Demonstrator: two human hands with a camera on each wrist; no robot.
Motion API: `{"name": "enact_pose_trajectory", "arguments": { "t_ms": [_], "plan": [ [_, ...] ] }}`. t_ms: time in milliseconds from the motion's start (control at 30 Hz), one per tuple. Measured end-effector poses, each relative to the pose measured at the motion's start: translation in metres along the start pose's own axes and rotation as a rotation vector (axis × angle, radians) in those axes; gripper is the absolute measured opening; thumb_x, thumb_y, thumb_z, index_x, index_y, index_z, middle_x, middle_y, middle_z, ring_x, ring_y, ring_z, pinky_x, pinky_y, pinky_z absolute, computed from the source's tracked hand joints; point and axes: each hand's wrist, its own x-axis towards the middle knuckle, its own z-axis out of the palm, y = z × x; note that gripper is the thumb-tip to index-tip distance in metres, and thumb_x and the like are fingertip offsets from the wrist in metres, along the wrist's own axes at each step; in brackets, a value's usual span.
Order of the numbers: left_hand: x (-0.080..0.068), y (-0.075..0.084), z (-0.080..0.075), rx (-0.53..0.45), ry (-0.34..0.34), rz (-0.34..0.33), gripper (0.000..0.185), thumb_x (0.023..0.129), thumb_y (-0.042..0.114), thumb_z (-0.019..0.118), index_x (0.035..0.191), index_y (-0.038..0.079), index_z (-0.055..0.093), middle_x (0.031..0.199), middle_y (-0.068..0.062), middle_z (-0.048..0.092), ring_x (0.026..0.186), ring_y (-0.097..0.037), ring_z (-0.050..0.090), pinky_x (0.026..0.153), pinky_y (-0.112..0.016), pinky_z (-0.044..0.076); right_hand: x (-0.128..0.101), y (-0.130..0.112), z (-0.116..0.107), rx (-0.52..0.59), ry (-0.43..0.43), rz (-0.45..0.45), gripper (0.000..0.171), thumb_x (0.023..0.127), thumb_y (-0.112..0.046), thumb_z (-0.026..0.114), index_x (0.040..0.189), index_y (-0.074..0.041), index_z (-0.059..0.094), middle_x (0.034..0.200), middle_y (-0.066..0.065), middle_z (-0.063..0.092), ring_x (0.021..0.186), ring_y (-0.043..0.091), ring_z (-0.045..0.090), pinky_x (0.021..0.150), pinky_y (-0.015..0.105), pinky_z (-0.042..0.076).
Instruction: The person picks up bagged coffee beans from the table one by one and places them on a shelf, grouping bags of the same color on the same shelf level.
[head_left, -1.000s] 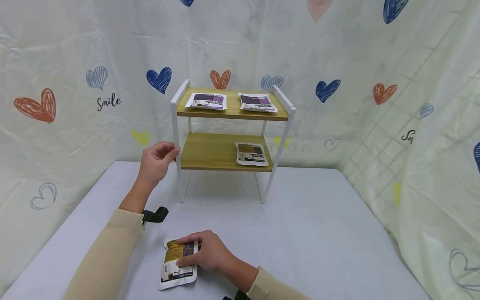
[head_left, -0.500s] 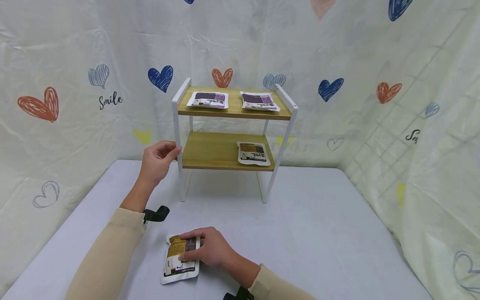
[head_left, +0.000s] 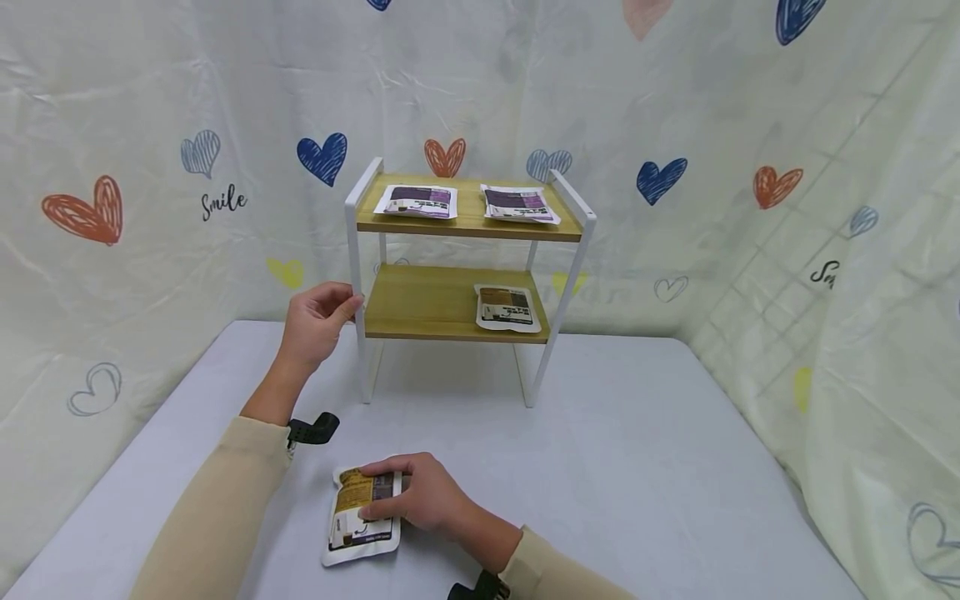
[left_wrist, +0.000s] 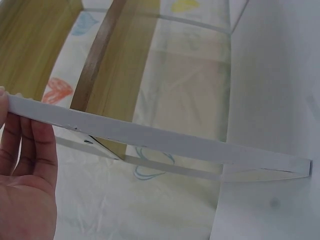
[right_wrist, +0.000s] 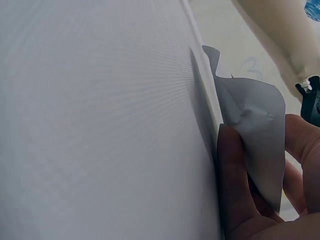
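Heart-print cloth backs the grey table (head_left: 637,467); the two-tier shelf (head_left: 465,275) hasn't moved, left hand (head_left: 315,321) still gripping its front-left post; the pouch (head_left: 362,517) in front, right hand (head_left: 416,496) pinching it, has barely shifted toward the shelf

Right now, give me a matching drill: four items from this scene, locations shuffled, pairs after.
Items
1. yellow pouch
2. purple pouches
3. brown pouch
4. left hand

Places
A. lower shelf, right end
B. on the rack's white front left post
C. top shelf, side by side
D. on the table under the right hand

Pairs: 1-D, 2-C, 3-A, 4-B
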Motion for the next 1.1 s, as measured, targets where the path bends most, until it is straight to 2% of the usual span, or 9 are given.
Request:
{"name": "enact_pose_trajectory", "arguments": {
  "t_ms": [300,633,967,1100],
  "plan": [
    [-0.001,0.005,0.001,-0.002,0.001,-0.021,0.034,0.097,0.029,0.071,0.114,-0.001,0.072,0.092,0.011,0.068,0.081,-0.012,0.063,0.076,-0.015,0.057,0.003,0.003,-0.003,0.034,0.012,-0.024,0.044,0.074,-0.022,0.093,0.112,-0.038,0.079,0.118,-0.019,0.072,0.118,0.006,0.058,0.112,0.047,0.042],
    [-0.003,0.009,0.001,0.004,0.007,-0.032,0.032,0.097,0.027,0.071,0.113,0.000,0.072,0.093,0.009,0.069,0.081,-0.013,0.062,0.075,-0.015,0.057,0.007,0.004,-0.009,0.050,0.047,-0.018,0.044,0.074,-0.020,0.093,0.113,-0.036,0.079,0.122,-0.016,0.071,0.122,0.012,0.056,0.113,0.050,0.041],
    [-0.001,0.007,0.000,0.019,-0.012,-0.026,0.034,0.097,0.029,0.070,0.115,0.000,0.072,0.095,0.009,0.069,0.083,-0.013,0.063,0.077,-0.016,0.058,0.014,0.001,-0.018,0.043,0.083,-0.032,0.045,0.075,-0.023,0.093,0.114,-0.038,0.078,0.130,-0.012,0.068,0.128,0.018,0.054,0.117,0.055,0.037],
    [-0.001,0.006,-0.001,0.024,-0.022,-0.021,0.035,0.098,0.029,0.070,0.116,-0.001,0.071,0.094,0.009,0.068,0.083,-0.013,0.063,0.077,-0.015,0.057,0.017,0.001,-0.022,0.055,0.095,-0.019,0.045,0.075,-0.023,0.093,0.114,-0.040,0.077,0.131,-0.011,0.067,0.125,0.018,0.055,0.115,0.055,0.039]
  ]
}}
